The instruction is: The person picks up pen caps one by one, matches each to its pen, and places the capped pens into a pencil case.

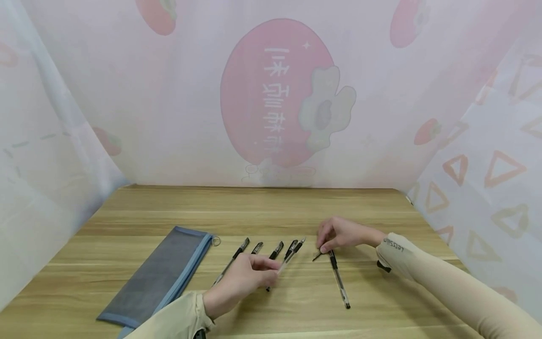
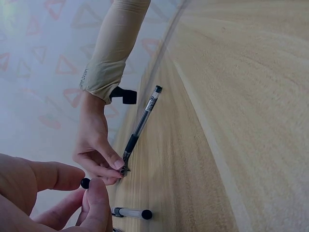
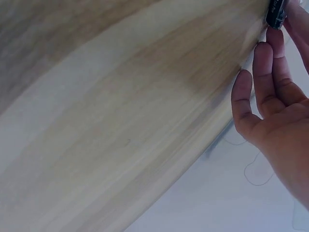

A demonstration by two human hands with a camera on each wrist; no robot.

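Note:
My left hand [image 1: 250, 280] pinches a clear-barrelled pen [image 1: 292, 256] with a black grip, its upper end pointing up and right. In the left wrist view the pen's black end plug [image 2: 85, 183] shows between thumb and forefinger. My right hand [image 1: 345, 233] pinches the far end of another black-gripped pen [image 1: 338, 281], which slants toward the near edge. The right wrist view shows a dark printed piece [image 3: 276, 14] at those fingertips; fingers partly hide that end. Several similar pens, among them one at the left [image 1: 233, 261], lie side by side behind my left hand.
A grey mesh pouch [image 1: 148, 278] with blue edging and a zip lies left of the pens, a small ring [image 1: 216, 241] at its far corner. The wooden table [image 1: 271, 207] ends at a printed cloth backdrop [image 1: 190, 117], with cloth on both sides.

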